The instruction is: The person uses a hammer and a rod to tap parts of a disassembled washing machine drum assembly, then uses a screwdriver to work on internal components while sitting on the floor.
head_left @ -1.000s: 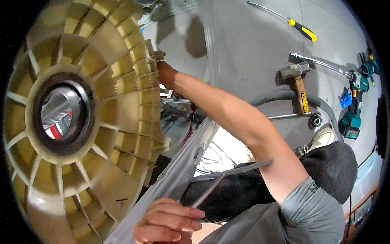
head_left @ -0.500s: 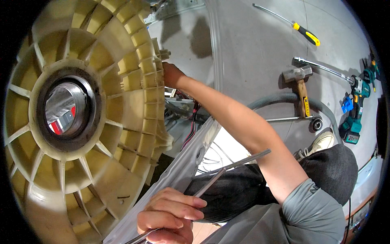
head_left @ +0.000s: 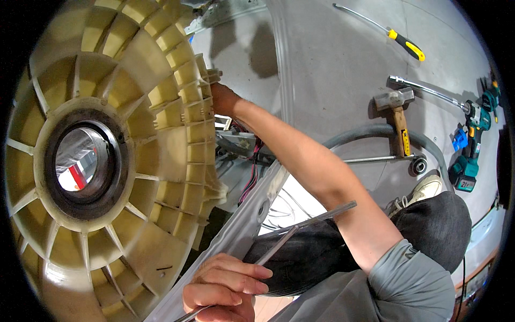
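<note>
A large yellowish ribbed plastic tub (head_left: 171, 147), like a washing machine drum housing, fills the left side. At its centre is a dark-rimmed round hub (head_left: 61, 201) with an open hole. My right hand (head_left: 225, 100) is at the tub's far right rim, its fingers hidden behind the edge. Low in the middle, my left hand (head_left: 228, 287) is closed around thin shiny rods (head_left: 279, 244) that stick out to the upper right; another shiny length shows below the fingers. Beside this hand runs the pale sheet-metal edge (head_left: 257, 196) of a casing.
On the grey floor at right lie a yellow-black screwdriver (head_left: 406, 44), a hammer (head_left: 400, 123), a ratchet wrench (head_left: 375, 159) and a teal cordless driver with a long socket bar (head_left: 466, 166). A grey hose (head_left: 365, 130) curves there. Red and black wires (head_left: 252, 177) hang inside the casing.
The tub has tilted a little, its hub shifting left and slightly down. My right hand has moved slightly left with its rim. My left hand keeps its hold on the rods.
</note>
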The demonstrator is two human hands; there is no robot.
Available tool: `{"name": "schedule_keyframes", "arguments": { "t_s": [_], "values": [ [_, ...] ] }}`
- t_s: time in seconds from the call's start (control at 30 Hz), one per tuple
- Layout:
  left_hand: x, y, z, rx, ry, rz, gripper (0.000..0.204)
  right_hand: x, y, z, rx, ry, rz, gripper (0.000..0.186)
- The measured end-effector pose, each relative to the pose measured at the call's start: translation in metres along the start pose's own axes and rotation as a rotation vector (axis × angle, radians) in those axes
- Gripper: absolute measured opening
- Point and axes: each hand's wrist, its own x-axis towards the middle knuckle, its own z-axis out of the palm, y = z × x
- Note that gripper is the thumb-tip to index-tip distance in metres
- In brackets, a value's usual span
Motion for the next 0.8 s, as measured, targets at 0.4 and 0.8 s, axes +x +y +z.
{"name": "schedule_keyframes", "arguments": {
  "t_s": [0.4,0.8],
  "values": [
    [-0.003,-0.006,-0.009,-0.064,0.007,0.063,0.046,-0.018,-0.053,0.014,0.092,-0.006,0.14,0.034],
    [0.002,-0.005,0.009,0.056,0.05,0.034,0.039,-0.029,-0.086,0.002,-0.075,-0.072,0.235,0.035]
  ]
}}
